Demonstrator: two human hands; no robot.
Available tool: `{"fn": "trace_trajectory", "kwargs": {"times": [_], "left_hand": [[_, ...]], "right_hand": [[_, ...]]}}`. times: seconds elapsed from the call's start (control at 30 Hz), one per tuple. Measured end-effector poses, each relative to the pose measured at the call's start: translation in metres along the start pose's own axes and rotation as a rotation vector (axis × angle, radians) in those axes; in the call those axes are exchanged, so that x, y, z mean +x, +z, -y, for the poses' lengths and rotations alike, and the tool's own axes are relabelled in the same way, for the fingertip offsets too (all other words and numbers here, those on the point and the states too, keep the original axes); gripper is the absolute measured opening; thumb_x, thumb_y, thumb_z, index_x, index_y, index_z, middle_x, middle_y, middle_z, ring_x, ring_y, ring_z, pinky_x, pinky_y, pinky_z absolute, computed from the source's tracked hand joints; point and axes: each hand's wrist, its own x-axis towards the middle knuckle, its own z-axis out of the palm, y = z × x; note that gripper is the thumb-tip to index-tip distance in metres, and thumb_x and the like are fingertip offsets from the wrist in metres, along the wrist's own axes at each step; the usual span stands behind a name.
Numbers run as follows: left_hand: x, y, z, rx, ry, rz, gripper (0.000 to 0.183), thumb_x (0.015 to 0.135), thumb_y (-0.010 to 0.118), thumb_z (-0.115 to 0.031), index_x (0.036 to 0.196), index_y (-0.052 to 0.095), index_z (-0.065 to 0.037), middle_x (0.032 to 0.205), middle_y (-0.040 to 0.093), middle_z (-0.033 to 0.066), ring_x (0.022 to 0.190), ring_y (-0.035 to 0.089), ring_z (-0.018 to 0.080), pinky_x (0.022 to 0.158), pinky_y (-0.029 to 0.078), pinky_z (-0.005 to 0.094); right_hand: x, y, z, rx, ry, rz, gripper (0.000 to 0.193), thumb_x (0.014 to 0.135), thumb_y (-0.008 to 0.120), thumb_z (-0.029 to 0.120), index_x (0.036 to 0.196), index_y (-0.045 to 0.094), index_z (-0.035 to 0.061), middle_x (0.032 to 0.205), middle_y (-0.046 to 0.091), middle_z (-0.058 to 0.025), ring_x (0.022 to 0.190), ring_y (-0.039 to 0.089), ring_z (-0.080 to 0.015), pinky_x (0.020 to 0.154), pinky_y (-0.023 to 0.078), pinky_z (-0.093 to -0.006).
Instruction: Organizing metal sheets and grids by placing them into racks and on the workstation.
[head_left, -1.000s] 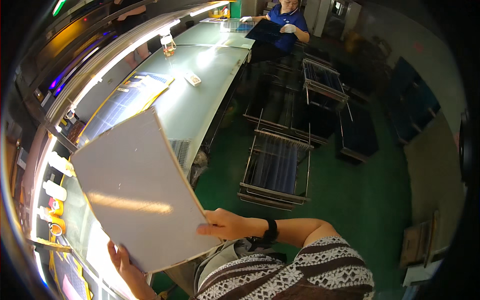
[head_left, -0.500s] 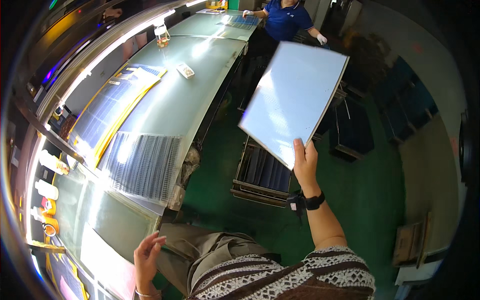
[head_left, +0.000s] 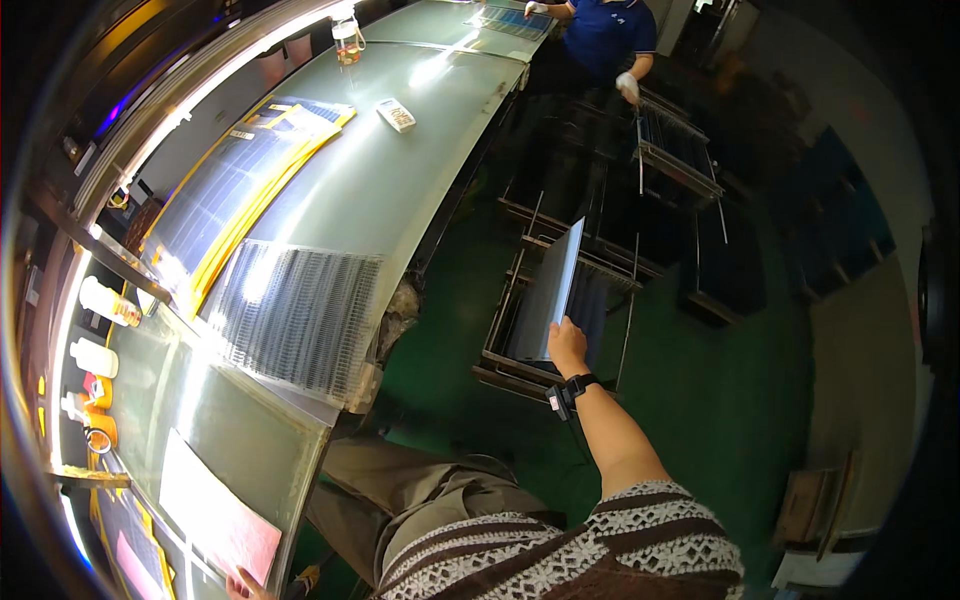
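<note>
My right hand (head_left: 568, 347) grips a thin, flat rectangular panel (head_left: 563, 283) by its near edge. The panel stands almost edge-on over a low metal rack (head_left: 505, 376) on the floor; whether its lower edge touches the rack is unclear. At the bottom left, my left hand (head_left: 247, 587) reaches onto the glass-topped table, its fingers apart and its fingertips at the edge of a white and pink sheet (head_left: 205, 495). Most of that hand is cut off by the frame.
A stack of finely striped transparent sheets (head_left: 300, 315) and yellow-edged dark panels (head_left: 225, 200) lie on the long table (head_left: 430, 120). Bottles (head_left: 95, 357) line its left side. Another rack (head_left: 675, 150) stands beside a co-worker in a blue shirt (head_left: 605, 40).
My right hand has lowered the panel toward the rack and turned it from face-up to nearly upright. My left hand has moved down to the sheet on the table.
</note>
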Motion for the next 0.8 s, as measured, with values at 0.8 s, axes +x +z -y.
{"fn": "trace_trajectory", "kwargs": {"times": [0.8], "left_hand": [[0.026, -0.128, -0.094, -0.813, -0.338, -0.194, 0.04, 0.088, 0.055, -0.029, 0.113, 0.053, 0.002, 0.104, 0.058, 0.0187, 0.093, 0.057, 0.0296, 0.079, 0.048, 0.0399]], "right_hand": [[0.005, 0.011, 0.014, -0.043, 0.015, 0.039, 0.023, 0.084, 0.047, 0.02, 0.088, 0.056, -0.0003, 0.08, 0.063, -0.0229, 0.075, 0.062, -0.0396, 0.067, 0.049, -0.0488]]}}
